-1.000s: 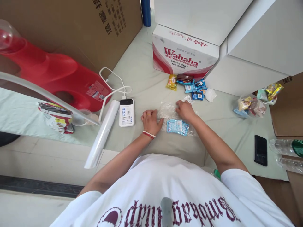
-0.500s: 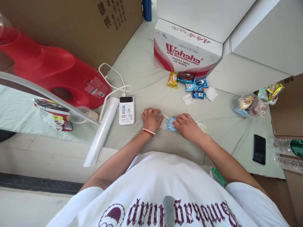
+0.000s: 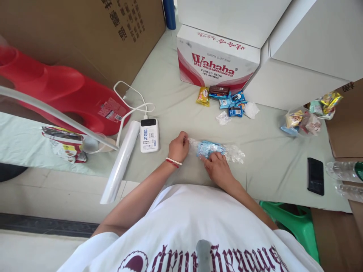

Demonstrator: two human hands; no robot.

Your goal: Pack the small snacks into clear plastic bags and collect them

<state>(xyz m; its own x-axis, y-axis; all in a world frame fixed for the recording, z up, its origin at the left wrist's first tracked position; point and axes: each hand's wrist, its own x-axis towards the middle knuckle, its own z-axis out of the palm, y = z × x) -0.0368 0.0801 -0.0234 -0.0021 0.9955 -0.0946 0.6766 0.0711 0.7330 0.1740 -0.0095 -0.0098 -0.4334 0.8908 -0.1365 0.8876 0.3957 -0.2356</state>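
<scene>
A light-blue snack packet (image 3: 210,148) lies on the cloth in front of me, with crinkled clear plastic film (image 3: 235,153) around it and trailing off both ends. My left hand (image 3: 178,148) is closed, thumb and forefinger pinching the film's left end. On the near edge of the packet, my right hand (image 3: 218,168) presses with bent fingers and grips it through the film. Its fingertips partly cover the packet. Farther off, several small snack packets (image 3: 226,102), mostly blue, lie beside a yellow one (image 3: 203,96).
A film roll (image 3: 120,162) and a white power bank (image 3: 149,135) with cable lie left, near a red jug (image 3: 62,94). A Wahaha carton (image 3: 217,62) stands behind. On the right are bagged snacks (image 3: 302,121), a phone (image 3: 315,176), bottles (image 3: 342,170) and a green stool (image 3: 304,226).
My right hand has moved from the packet's right side to its near edge, uncovering more packet and film. The left fingers have drawn together on the film's end. The view has shifted slightly.
</scene>
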